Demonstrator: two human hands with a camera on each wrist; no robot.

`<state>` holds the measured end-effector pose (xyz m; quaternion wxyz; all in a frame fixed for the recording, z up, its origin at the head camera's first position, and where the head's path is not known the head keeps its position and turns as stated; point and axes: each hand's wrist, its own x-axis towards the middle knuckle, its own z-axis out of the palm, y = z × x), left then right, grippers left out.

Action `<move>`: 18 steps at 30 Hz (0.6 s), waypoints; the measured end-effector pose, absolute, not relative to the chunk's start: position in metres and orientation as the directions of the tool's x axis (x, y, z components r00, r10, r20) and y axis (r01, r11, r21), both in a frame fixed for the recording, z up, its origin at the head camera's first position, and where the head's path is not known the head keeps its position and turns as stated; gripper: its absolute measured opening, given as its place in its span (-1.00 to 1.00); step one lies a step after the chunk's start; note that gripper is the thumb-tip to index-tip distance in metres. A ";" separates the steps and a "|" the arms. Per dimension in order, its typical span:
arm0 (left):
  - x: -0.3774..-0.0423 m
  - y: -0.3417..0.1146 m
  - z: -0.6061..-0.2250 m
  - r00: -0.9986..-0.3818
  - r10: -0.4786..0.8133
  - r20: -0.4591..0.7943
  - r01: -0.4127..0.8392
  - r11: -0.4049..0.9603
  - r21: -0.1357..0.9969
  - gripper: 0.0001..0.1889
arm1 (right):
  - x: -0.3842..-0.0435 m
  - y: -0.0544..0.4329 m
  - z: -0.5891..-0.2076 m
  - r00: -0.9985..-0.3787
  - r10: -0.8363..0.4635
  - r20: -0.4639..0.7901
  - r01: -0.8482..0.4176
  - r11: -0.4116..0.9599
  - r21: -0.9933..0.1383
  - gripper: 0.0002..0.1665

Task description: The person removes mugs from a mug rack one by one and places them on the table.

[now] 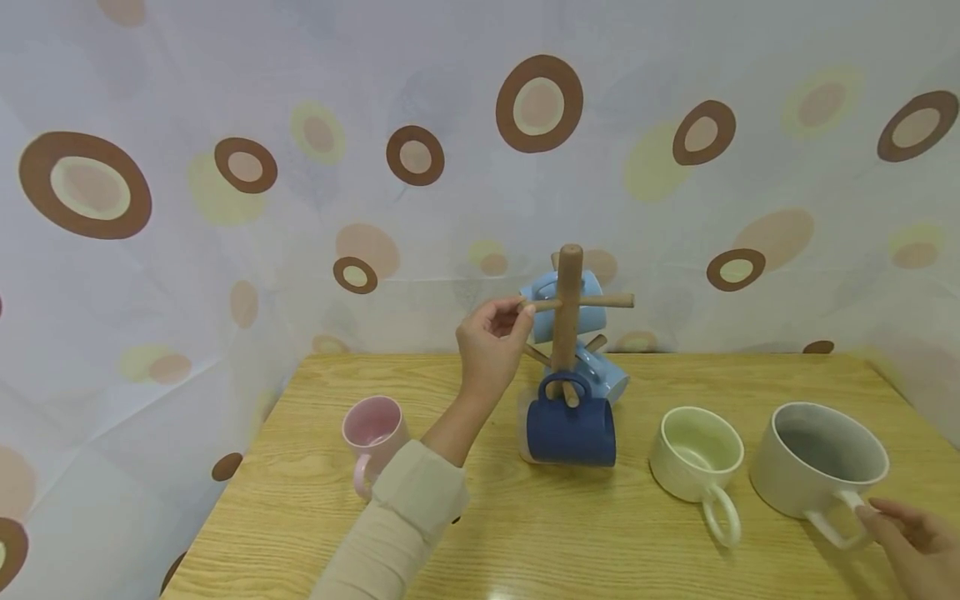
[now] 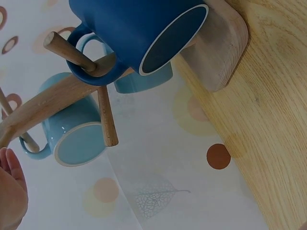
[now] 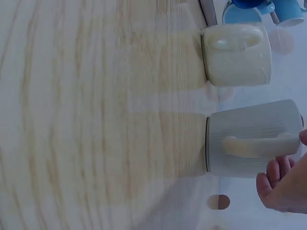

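A wooden mug tree stands on the table, and my left hand pinches the end of its upper left peg between thumb and fingers. A dark blue mug hangs by its handle from a low front peg. Behind the post hang two light blue mugs, an upper one and a lower one. At the right, my right hand holds the handle of a large whitish-grey mug, thumb at the handle's upper end. That mug stands upright on the table.
A pale green mug stands upright between the mug tree and the large mug, handle toward me. Left of my left forearm is a pink mug, also upright. Behind the wooden table hangs a patterned curtain.
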<state>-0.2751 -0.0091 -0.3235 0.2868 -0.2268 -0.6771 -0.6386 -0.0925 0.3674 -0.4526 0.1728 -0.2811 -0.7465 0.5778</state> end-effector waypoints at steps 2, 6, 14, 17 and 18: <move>-0.275 -0.009 -0.324 -0.734 -0.060 0.677 0.672 0.082 0.736 -0.82 | -0.093 0.360 -0.446 -0.716 0.698 -0.002 0.242 0.246 -0.938 -0.64; -0.275 -0.009 -0.324 -0.735 -0.065 0.675 0.670 0.085 0.738 -0.82 | -0.096 0.347 -0.435 -0.617 0.781 0.097 0.166 0.250 -0.954 -0.58; -0.274 -0.008 -0.323 -0.745 -0.070 0.664 0.660 0.073 0.748 -0.82 | -0.103 0.317 -0.416 -0.617 0.744 0.256 0.085 0.387 -0.918 -0.57; -0.275 -0.008 -0.324 -0.743 -0.071 0.666 0.662 0.071 0.746 -0.82 | -0.107 0.303 -0.411 -0.612 0.712 0.344 0.021 0.450 -0.893 -0.56; -0.275 -0.008 -0.324 -0.742 -0.072 0.666 0.663 0.070 0.746 -0.82 | -0.108 0.298 -0.409 -0.617 0.700 0.360 -0.002 0.456 -0.890 -0.55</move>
